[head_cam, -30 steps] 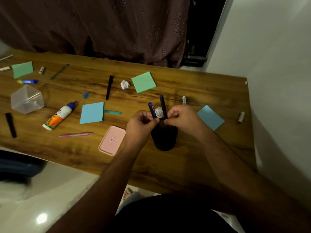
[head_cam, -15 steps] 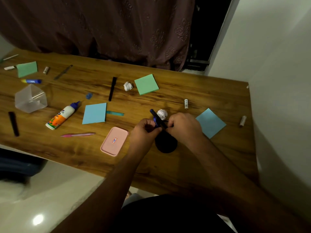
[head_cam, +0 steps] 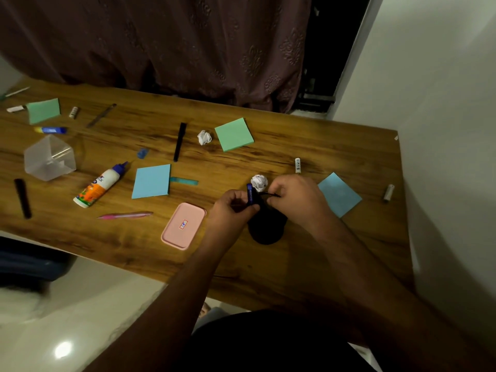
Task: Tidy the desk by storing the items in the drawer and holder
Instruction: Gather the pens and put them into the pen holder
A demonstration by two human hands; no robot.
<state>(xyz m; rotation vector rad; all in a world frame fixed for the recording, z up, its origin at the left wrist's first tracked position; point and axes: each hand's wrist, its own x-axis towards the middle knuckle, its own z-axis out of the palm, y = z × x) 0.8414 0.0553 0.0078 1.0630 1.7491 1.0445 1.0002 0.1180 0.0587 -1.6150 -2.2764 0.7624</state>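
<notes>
Clearly the risk sits at the mouth of the black holder (head_cam: 265,226), which stands upright on the surface (head_cam: 322,251) near its front edge, between the two wrists. The left hand (head_cam: 232,210) has its fingers curled round a blue pen (head_cam: 250,194), tilted with its lower end going down into the holder. The right hand (head_cam: 296,198) pinches a thin black pen (head_cam: 271,194) that lies nearly level across the holder's mouth; how much of it is already inside I cannot tell.

Both pens are going into one narrow opening together, so they could cross and jam, or one could catch the rim and tip the light holder toward the front edge. If the level pen is let go before its tip drops in, it would likely roll off across the surface. A crumpled paper ball (head_cam: 259,182) lies just behind the fingers and could be knocked away. A pink pen (head_cam: 126,215) and glue bottle (head_cam: 99,185) lie well apart to the left, not yet stored.
</notes>
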